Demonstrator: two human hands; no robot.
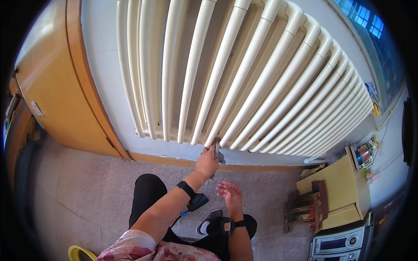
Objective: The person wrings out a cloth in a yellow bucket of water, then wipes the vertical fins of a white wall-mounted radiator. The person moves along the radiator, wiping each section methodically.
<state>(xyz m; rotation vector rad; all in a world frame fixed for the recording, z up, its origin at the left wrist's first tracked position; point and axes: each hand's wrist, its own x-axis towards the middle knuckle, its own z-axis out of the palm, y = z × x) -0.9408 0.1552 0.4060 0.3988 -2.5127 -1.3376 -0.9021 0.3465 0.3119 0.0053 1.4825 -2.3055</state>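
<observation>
A cream-white column radiator (225, 68) fills the wall before me, its tubes running from top to bottom. My left hand (208, 163) reaches to its lower end and grips a grey cloth (217, 152). Part of the cloth sits in the gap between two tubes, and a loose end hangs below them. Its inner part is hidden by the tubes and my fingers. Lower and to the right, my right hand (231, 194) is raised over the floor with nothing in it, its fingers loosely bent and apart.
A wooden door (52, 84) stands at left. At right are a yellow cabinet (336, 186) with a glass kettle (364, 154) on top, small wooden stools (313, 205) and a silver audio unit (339, 243). A yellow basin (76, 253) is on the floor at lower left.
</observation>
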